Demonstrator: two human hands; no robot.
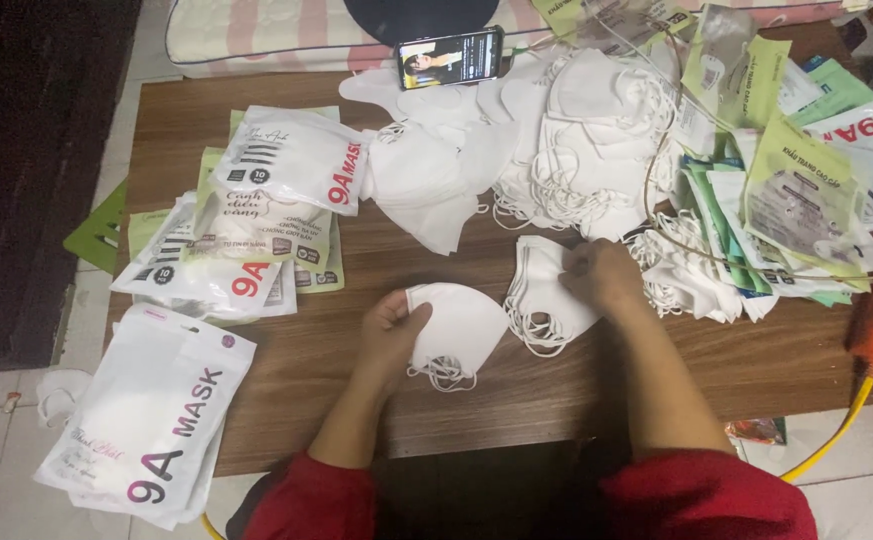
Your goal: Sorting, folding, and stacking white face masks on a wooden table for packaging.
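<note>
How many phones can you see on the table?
1. The phone lies at the table's far edge, screen lit, beside the big pile of white masks. Others could be hidden under the piles.

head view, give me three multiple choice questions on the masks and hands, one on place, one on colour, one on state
1. Where does the phone stand?
A. at the far edge of the table, beyond the loose mask pile
B. on the floor
C. under the left hand

2. What colour are the person's sleeves?
A. blue
B. red
C. white

3. What is the left hand doing?
A. lying flat on bare wood
B. holding a stack of white masks
C. lifting a sealed mask packet

Answers:
1. A, the phone leans at the table's far side behind the white pile.
2. B, both cuffs at the bottom of the picture are red.
3. B, its fingers are closed on the edge of the folded masks, while the right hand grips a second stack.
</note>
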